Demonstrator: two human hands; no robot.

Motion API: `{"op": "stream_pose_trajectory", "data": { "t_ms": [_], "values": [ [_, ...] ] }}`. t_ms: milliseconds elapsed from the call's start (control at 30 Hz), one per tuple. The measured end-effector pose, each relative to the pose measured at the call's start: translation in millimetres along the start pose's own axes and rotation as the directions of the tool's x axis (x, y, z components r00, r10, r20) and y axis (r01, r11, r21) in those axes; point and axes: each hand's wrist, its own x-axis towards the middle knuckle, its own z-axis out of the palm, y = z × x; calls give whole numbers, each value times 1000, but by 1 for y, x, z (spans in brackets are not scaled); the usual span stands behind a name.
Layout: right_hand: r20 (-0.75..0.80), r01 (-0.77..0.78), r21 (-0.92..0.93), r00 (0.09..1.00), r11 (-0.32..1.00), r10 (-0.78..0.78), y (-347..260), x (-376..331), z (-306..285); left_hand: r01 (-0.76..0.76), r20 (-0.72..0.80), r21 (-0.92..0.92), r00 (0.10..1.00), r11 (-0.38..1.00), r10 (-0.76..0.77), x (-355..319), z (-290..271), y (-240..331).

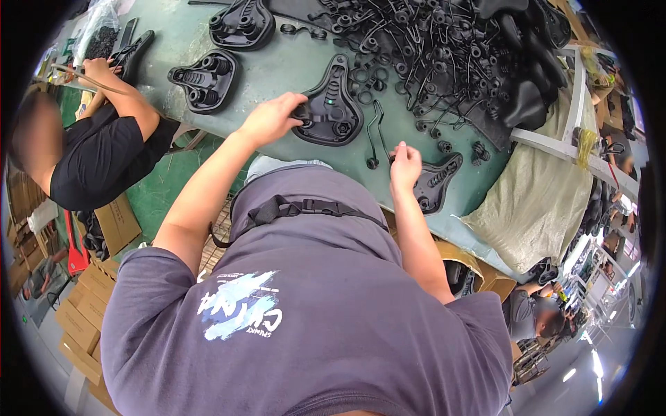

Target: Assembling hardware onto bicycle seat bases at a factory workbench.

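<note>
A black bicycle saddle [331,111] lies underside up on the green table in front of me. My left hand [274,119] is closed at its left edge, the fingertips pinching a small black round part [300,113]. To the right of the saddle, a bent wire rod [374,135] with a black roller on one end reaches down to my right hand [406,166]. The fingers of that hand are closed at the rod's other end, which they partly hide. Just beneath my right hand lies another upturned saddle [436,182], partly covered by the hand.
Farther left rest two more upturned saddles [206,80] [241,25]. A large heap of wire rods with black rollers [437,62] covers the table's far right, beside stacked black saddles [527,104]. A co-worker [104,152] works at the left. Cardboard boxes [87,312] stand on the floor.
</note>
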Motion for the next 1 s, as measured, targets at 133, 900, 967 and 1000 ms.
{"op": "stream_pose_trajectory", "data": {
  "t_ms": [133,900,967,1000],
  "values": [
    [459,737,-625,614,258,-642,-24,10,-8,-56,114,101,992,993,45,-2,11,5],
    [572,-357,-109,741,928,352,-176,-1,113,-46,60,-63,997,997,49,-2,20,0],
    [517,-307,-153,785,939,341,-163,26,141,-44,80,-101,995,994,52,2,20,-3],
    [458,-88,-316,858,945,233,-162,24,158,-35,63,-154,997,987,45,3,22,-5]
  ]
}}
